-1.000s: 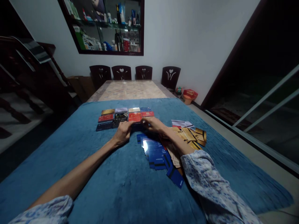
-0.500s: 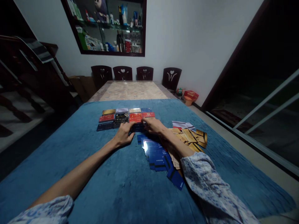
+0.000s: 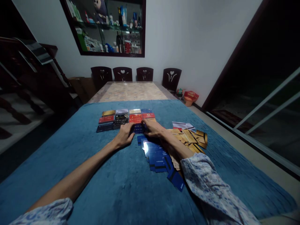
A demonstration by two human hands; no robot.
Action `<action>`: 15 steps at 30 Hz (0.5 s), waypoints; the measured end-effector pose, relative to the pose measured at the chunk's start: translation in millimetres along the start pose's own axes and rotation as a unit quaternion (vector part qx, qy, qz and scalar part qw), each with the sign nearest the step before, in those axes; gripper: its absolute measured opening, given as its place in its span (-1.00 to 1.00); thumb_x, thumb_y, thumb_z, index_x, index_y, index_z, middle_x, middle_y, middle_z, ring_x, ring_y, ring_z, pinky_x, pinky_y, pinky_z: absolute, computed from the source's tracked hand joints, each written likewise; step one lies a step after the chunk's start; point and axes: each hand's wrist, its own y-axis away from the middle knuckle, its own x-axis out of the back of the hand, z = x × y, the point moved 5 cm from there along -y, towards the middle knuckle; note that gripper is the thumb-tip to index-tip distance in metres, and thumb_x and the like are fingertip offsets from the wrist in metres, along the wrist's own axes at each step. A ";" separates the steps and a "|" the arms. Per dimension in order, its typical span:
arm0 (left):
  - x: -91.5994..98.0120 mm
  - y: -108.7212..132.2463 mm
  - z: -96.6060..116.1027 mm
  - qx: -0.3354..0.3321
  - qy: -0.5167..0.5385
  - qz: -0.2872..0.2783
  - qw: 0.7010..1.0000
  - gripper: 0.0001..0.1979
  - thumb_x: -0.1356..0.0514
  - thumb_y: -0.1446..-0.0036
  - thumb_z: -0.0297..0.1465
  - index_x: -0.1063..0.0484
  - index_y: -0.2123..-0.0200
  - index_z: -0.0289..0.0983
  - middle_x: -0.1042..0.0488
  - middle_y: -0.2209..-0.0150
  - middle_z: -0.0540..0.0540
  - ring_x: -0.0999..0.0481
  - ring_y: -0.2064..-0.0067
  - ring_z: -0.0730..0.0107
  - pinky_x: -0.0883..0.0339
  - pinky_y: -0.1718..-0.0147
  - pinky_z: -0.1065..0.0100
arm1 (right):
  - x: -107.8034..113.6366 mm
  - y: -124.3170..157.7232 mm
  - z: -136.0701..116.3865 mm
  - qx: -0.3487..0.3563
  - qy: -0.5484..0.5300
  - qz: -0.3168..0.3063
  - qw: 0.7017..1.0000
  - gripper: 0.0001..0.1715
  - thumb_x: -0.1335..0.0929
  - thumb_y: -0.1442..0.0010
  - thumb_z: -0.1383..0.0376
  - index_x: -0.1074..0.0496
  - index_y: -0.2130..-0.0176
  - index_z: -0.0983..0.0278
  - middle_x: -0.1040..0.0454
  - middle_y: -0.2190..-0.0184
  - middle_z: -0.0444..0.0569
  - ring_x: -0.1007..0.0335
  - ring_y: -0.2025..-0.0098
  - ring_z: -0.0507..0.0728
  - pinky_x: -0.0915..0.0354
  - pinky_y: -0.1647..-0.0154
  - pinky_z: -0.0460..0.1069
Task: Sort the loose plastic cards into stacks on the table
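Just short of the middle of the worktop, the left hand and the right hand meet over a single dark blue card that lies on the blue cloth. The left fingertips touch the card's left end and the right fingertips its right end. Both hands are palm down with the fingers loosely bent, and it cannot be told whether they pinch the card or only press on it. The card sits at the near edge of the neat rows of cards, red, gold, black and pale ones laid side by side, just beyond the knuckles. Under and beside the right forearm a fanned heap of blue cards runs back toward the person, one of them catching a bright glare. To its right, touching it, lies a spread of gold cards, and a few white slips lie just past those. Both arms wear pale flowered sleeves pushed up from the wrists. Beyond the cloth the worktop is bare and marbled, with four dark chairs along its far end, a glass wall cabinet full of bottles above them, and a red container on the floor at the right
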 end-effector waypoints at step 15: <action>7.7 0.9 8.6 0.006 -0.005 -0.006 1.000 -0.53 -0.15 -0.14 -0.37 -0.28 -0.13 -0.32 -0.45 0.05 -0.26 -0.43 0.00 0.04 -0.27 -0.01 0.06 | 6.8 0.3 -1.2 0.017 0.023 -0.001 1.000 -0.30 -0.48 0.00 0.31 -0.25 -0.11 0.26 -0.29 -0.02 0.10 -0.39 0.03 0.25 -0.38 0.07 0.10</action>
